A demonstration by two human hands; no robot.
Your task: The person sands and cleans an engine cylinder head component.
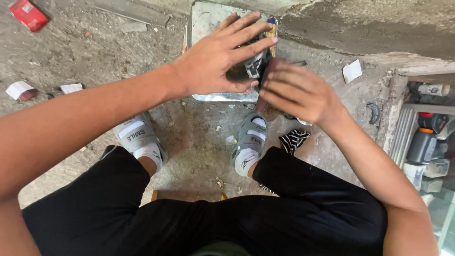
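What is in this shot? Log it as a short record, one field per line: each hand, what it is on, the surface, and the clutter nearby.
left hand: spread flat, fingers extended, over a dark object
right hand: blurred, fingers curled against the same object; grip unclear
support: metal box on the concrete floor
feet: grey sandals with white socks
nearby: striped cloth, red packet, paper scraps

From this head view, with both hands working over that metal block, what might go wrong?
The left hand lies flat over the dark part on the metal block, so its fingers could get pinched. The right hand is motion-blurred; its brown tool may slip toward the left fingertips. The right foot's sandal sits just below, where anything that falls could land.
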